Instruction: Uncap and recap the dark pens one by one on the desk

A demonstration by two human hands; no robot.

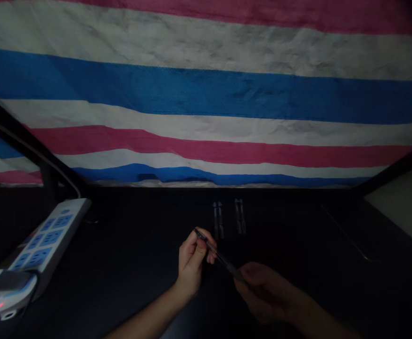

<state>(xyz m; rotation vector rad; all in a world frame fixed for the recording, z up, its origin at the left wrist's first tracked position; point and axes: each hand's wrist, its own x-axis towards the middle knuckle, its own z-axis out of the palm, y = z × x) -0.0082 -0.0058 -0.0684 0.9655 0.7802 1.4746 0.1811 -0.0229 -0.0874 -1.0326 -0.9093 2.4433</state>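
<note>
A slim dark pen (221, 257) slants down to the right between my two hands, above the black desk. My left hand (191, 261) pinches it near its upper left end, with the thumb on top. The lower right end is in the fingers of my right hand (262, 289), which is dim and partly in shadow. Just beyond my hands lie two pairs of slim, clear, pen-like pieces: a left pair (218, 220) and a right pair (240, 216). Their far ends look bluish, and the dim light hides their details.
At the left, a white power strip (55, 235) lies on the black desk (131, 245), with a white plug adapter (10, 294) and a dark cable at its near end. Behind the desk hangs a striped sheet (206, 94) in red, white and blue.
</note>
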